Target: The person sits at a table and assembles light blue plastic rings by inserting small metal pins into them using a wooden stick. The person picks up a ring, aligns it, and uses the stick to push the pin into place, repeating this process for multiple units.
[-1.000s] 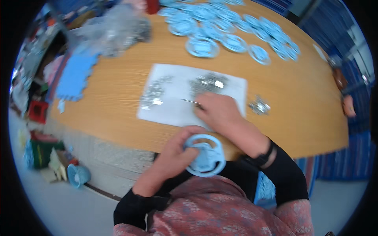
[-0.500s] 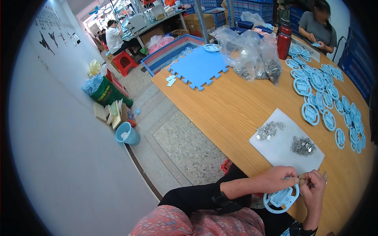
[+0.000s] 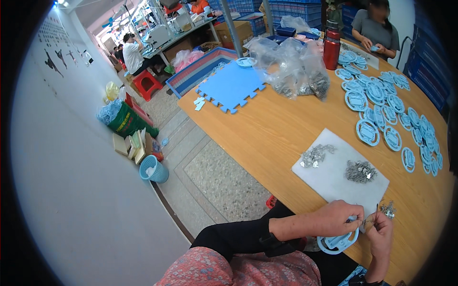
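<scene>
My left hand is closed on a light-blue oval plastic frame with a moulded inner part, held at the table's near edge. Beside its upper rim my right hand pinches something thin; a dark, slender tip sticks up above the fingers, too small to name. The two hands' fingertips nearly meet, and they hide the spot between them. Just beyond them lies a white board bearing a heap of small silvery metal pieces and a looser heap of metal bits. More small metal pieces lie by my right hand.
Many similar light-blue frames spread over the table's right side. Farther back are clear plastic bags, a red flask and a blue foam mat. A co-worker sits across. A blue wastebasket stands on the floor.
The whole view has shifted slightly. My hands stay together at the frame; the right has shifted a little, showing the metal pieces beside it and the dark tip more clearly.
</scene>
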Demonstrator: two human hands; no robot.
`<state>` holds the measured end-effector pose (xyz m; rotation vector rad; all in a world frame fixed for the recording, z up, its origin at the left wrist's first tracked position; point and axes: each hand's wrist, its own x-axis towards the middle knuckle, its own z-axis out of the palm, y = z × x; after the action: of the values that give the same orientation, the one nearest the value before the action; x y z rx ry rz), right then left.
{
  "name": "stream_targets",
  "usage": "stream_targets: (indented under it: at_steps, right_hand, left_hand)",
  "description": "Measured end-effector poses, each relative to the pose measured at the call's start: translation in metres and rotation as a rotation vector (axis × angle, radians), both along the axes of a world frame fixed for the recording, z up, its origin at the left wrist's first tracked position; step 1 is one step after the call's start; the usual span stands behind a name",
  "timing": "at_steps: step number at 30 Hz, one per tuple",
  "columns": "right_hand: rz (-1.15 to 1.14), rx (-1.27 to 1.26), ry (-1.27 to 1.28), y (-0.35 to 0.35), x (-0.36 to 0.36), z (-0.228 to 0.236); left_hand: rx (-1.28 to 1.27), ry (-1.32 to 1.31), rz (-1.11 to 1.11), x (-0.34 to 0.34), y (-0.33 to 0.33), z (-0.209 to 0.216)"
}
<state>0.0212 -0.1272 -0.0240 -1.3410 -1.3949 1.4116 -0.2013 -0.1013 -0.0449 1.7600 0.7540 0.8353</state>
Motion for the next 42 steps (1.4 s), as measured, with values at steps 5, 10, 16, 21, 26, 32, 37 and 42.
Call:
stream_targets:
  at_steps: [5, 10, 16, 21, 26, 32, 37, 42]
  right_hand:
    - [-0.08, 0.011, 0.001, -0.007, 0.012, -0.006]
    - [-0.211, 0.21, -0.044, -0.017, 0.017, -0.017]
    - [-0.251, 0.282, -0.1, -0.027, 0.015, -0.022]
    - [-0.385, 0.307, -0.046, -0.027, -0.003, -0.02]
    - [-0.299, 0.425, -0.356, -0.02, -0.004, -0.023]
    - [-0.189, 0.47, -0.389, -0.007, -0.007, -0.03]
    - [-0.116, 0.515, -0.49, -0.005, -0.022, -0.027]
    - [-0.18, 0.295, -0.311, -0.013, -0.02, -0.031]
  left_hand:
    - [-0.051, -0.055, 0.04, 0.003, -0.001, -0.009]
    - [-0.151, -0.001, 0.066, -0.011, 0.008, -0.02]
    - [-0.296, -0.051, 0.059, -0.016, 0.009, -0.029]
    - [-0.29, 0.02, 0.121, -0.014, 0.015, -0.037]
    - [-0.414, 0.028, 0.056, -0.029, 0.025, -0.047]
    - [-0.535, -0.061, -0.011, -0.021, 0.023, -0.034]
    - [-0.545, -0.096, -0.021, -0.023, 0.021, -0.038]
    - [-0.604, -0.145, -0.02, -0.026, 0.021, -0.036]
